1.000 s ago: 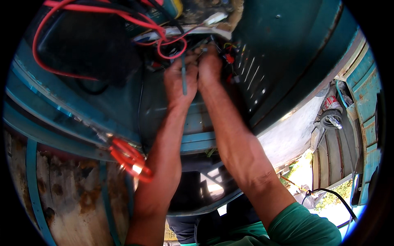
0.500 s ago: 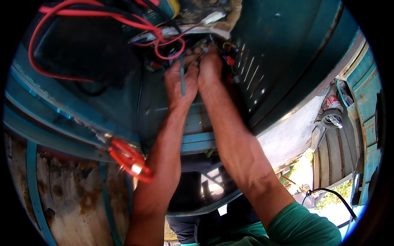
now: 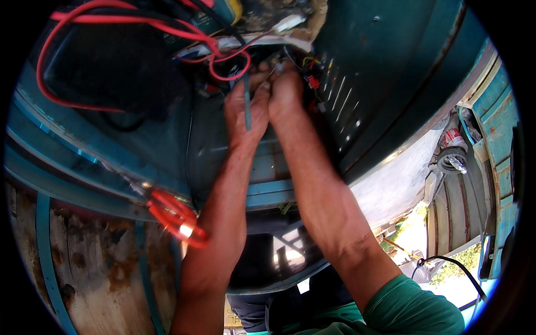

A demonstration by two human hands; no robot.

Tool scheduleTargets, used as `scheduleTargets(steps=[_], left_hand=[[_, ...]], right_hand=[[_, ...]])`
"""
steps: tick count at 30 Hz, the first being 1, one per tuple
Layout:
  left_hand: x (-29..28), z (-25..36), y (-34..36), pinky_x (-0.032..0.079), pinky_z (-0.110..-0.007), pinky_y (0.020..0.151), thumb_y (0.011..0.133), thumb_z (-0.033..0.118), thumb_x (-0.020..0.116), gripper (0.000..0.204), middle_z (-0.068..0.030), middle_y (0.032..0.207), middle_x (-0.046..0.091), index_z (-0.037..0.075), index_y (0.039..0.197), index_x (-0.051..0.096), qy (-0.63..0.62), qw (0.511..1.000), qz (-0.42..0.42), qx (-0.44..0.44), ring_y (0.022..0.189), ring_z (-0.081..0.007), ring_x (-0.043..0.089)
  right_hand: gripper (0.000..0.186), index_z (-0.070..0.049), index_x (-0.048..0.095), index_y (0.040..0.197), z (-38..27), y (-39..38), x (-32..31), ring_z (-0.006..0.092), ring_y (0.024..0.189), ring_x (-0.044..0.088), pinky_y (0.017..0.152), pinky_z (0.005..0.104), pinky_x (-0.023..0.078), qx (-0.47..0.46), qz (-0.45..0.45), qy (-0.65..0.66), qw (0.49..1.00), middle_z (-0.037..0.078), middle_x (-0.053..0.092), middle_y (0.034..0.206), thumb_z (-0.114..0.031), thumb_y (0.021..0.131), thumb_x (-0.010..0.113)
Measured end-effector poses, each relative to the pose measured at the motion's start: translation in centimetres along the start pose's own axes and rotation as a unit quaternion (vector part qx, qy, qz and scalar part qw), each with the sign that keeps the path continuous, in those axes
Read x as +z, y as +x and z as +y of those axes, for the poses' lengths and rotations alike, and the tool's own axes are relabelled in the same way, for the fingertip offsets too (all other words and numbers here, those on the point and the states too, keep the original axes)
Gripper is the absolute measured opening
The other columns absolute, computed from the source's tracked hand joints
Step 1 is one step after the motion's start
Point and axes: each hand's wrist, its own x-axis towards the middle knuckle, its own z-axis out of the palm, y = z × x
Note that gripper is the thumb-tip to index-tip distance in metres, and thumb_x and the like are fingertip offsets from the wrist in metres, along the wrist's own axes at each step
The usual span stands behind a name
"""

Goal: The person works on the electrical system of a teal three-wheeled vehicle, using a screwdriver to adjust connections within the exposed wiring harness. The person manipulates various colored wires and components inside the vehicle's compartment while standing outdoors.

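My left hand (image 3: 243, 111) and my right hand (image 3: 286, 89) are side by side, deep in a teal metal housing (image 3: 391, 72), their fingers closed among thin wires. Between the fingertips is a small metallic piece (image 3: 272, 71), too shaded to name. A narrow grey-green strip (image 3: 247, 103) runs upright across my left hand. A red connector (image 3: 313, 82) with yellow wires is just right of my right hand. Looped red cables (image 3: 84, 100) pass above both hands. Red-handled pliers (image 3: 176, 218) appear at lower left, beside my left forearm.
A black object (image 3: 117, 61) and a yellow-edged container (image 3: 229, 14) sit at the top left. Rusty, weathered panels (image 3: 95, 262) are at lower left. To the right are a white surface (image 3: 391, 167), a red-labelled item (image 3: 451, 137), a dark ring (image 3: 449, 164) and a black cable (image 3: 458, 263).
The looped red cables and grey-green strip have shifted slightly left in the picture. Both hands stay at the same spot in the housing, with only small finger movement.
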Motion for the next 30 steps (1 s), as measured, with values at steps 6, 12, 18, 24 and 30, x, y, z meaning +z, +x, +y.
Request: scheduleTargets(steps=[6,12,18,24,30], left_hand=[[-0.1,0.6,0.0,0.046,-0.027,0.086,0.081,-0.004,0.057,0.022,-0.0092,0.099,0.066,-0.002,0.102,0.066,-0.005,0.999,-0.022,-0.036,0.094,-0.0152,0.060],[-0.1,0.1,0.0,0.046,-0.027,0.087,0.083,-0.003,0.058,0.021,-0.0098,0.103,0.065,-0.002,0.103,0.065,-0.005,0.999,-0.028,-0.031,0.095,-0.0152,0.061],[-0.1,-0.5,0.0,0.049,-0.029,0.075,0.082,0.002,0.057,0.016,-0.0096,0.085,0.068,0.001,0.097,0.066,0.027,1.000,-0.010,0.005,0.078,-0.0165,0.063],[-0.2,-0.1,0.3,0.047,-0.026,0.082,0.083,0.001,0.060,0.019,-0.0094,0.096,0.068,-0.001,0.101,0.066,0.021,1.000,-0.006,0.004,0.090,-0.0140,0.061],[-0.7,0.8,0.3,0.048,-0.028,0.078,0.083,0.005,0.057,0.022,-0.0100,0.090,0.069,0.002,0.102,0.065,0.053,0.999,0.000,0.006,0.084,-0.0144,0.063]], right_hand=[[0.032,-0.007,0.046,0.089,-0.1,0.6,-0.3,0.0284,0.064,0.060,0.059,0.0396,0.053,0.037,-0.030,0.034,0.998,0.011,0.058,0.075,-0.036,0.097,0.034],[0.031,-0.008,0.045,0.088,-0.3,1.1,-0.6,0.0288,0.063,0.058,0.059,0.0411,0.052,0.091,-0.039,0.042,0.994,0.011,0.057,0.076,-0.034,0.097,0.032],[0.029,-0.007,0.047,0.088,0.0,2.2,-1.3,0.0262,0.066,0.057,0.061,0.0383,0.051,0.126,-0.060,0.038,0.989,0.011,0.057,0.077,-0.031,0.096,0.034],[0.026,-0.005,0.049,0.090,1.0,2.6,-1.7,0.0244,0.069,0.058,0.061,0.0346,0.052,0.075,-0.055,0.102,0.990,0.011,0.057,0.082,-0.026,0.096,0.036],[0.028,-0.006,0.046,0.089,0.6,0.9,-0.9,0.0244,0.072,0.059,0.061,0.0349,0.052,0.084,-0.061,0.129,0.986,0.010,0.056,0.081,-0.031,0.098,0.036]])
